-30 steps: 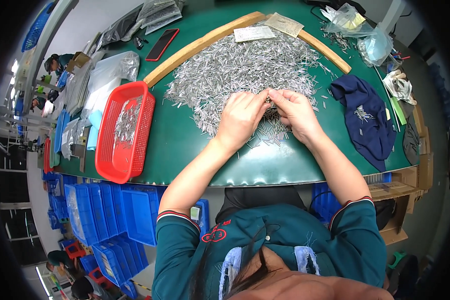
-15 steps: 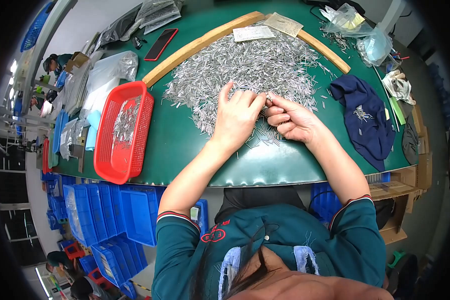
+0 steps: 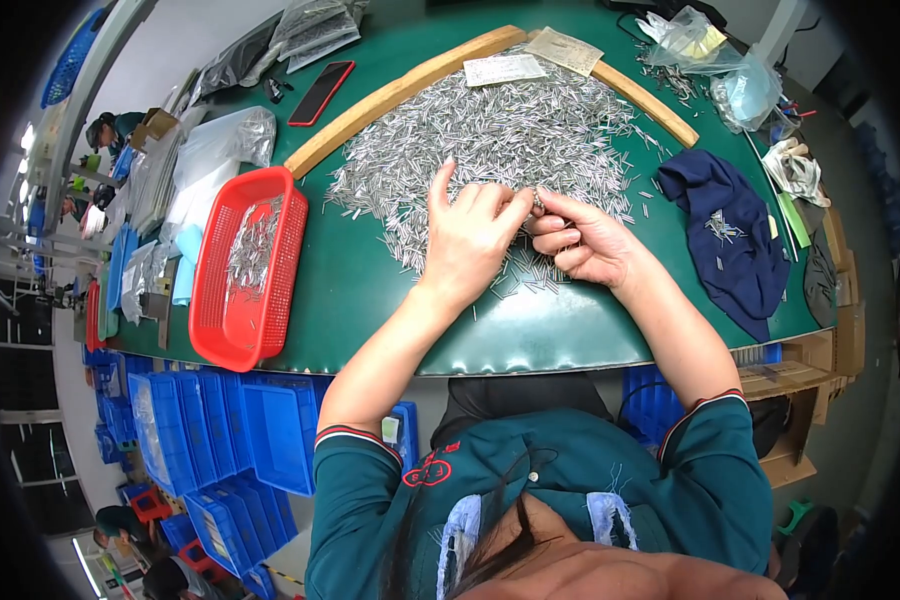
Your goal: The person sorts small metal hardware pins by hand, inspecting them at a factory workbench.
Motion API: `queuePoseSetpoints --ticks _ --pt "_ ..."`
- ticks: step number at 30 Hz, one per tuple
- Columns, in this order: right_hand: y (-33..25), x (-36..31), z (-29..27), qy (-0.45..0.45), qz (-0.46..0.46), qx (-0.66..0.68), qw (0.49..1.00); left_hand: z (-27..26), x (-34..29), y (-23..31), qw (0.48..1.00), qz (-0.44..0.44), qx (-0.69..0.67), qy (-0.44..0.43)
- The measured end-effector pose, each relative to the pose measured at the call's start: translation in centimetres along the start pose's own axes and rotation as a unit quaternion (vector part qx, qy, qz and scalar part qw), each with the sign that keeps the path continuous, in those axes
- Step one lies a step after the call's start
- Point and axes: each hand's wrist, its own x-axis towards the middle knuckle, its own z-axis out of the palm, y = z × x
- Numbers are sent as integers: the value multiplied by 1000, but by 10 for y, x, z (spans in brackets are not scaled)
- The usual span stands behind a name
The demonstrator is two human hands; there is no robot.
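Observation:
A wide heap of small silvery metal pins [image 3: 490,130] covers the middle of the green table. Over its near edge my two hands meet, fingertips together. My right hand [image 3: 588,242] is closed, thumb and forefinger pinching a few of the metal pins [image 3: 538,203]. My left hand [image 3: 467,235] touches the same pins with thumb and fingers pinched, its forefinger or another finger sticking up apart. How many pins each hand grips is too small to tell. More pins lie loose just below the hands.
Left of the heap stands a red perforated basket [image 3: 292,270] with pins inside. Wooden bars [image 3: 400,98] border the heap at the back, paper slips [image 3: 503,69] resting near their joint. A dark blue cloth [image 3: 735,265] lies right; a phone [image 3: 322,93] lies back left.
Both hands stay almost in place. My left hand's raised finger has shifted slightly to the left, and the fingertips have moved a little on the pins.

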Motion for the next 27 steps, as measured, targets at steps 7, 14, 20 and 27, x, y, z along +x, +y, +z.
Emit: queuePoseSetpoints --ticks 7,14,20,27 --pt "1 0 1 3 -11 -24 1000 -1 3 5 1000 8 8 11" --pt "4 -2 10 37 -52 -139 988 0 1 2 998 4 -54 23" --pt "2 1 2 8 -73 -87 993 3 0 -3 980 -74 -181 43" --pt "9 -3 12 97 -189 -199 957 2 1 -3 987 -44 -150 43"
